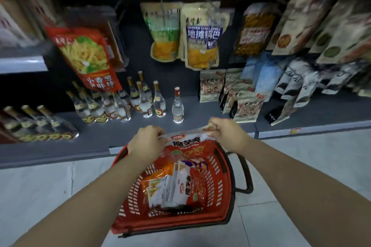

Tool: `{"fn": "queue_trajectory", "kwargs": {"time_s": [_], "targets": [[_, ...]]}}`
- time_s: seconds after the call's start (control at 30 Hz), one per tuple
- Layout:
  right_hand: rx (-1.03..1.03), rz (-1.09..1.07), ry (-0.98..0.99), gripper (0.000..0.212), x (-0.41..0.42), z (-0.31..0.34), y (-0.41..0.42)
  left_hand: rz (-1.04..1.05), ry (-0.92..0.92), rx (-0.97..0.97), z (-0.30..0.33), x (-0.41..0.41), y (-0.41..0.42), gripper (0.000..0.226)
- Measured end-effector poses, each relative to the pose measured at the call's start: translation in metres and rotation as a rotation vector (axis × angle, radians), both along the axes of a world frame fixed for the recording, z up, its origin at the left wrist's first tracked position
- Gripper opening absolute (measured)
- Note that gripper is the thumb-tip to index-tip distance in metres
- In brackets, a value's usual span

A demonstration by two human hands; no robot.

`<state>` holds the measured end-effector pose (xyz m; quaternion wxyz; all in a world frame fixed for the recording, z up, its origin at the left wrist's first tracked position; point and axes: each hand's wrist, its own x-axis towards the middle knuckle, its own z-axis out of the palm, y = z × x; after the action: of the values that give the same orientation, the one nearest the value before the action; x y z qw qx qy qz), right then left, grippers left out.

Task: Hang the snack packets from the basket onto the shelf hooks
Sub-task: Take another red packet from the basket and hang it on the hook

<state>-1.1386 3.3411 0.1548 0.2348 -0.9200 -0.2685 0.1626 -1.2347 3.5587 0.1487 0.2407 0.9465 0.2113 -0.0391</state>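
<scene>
Red glossy packet (pixel 187 146) pinched flat by left hand (pixel 147 142) and right hand (pixel 226 133).

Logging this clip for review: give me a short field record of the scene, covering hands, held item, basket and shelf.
setting: shop aisle, tiled floor
left hand: pinches the top left edge of the red snack packet
right hand: pinches the packet's top right edge
held item: one red snack packet, stretched between both hands above the basket, not yet on a hook
basket: red, on the floor, more packets inside
shelf: hanging packets above, glass bottles standing on the grey shelf board
task stage: packet lifted, hanging not begun
</scene>
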Motion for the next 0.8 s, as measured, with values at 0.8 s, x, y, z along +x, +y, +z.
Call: {"fn": "queue_trajectory", "kwargs": {"time_s": [0.8], "targets": [[0.501, -0.231, -0.276, 0.03, 0.013, 0.558, 0.013, -0.095, -0.662, -0.217, 0.586, 0.058, 0.029, 0.021]]}}
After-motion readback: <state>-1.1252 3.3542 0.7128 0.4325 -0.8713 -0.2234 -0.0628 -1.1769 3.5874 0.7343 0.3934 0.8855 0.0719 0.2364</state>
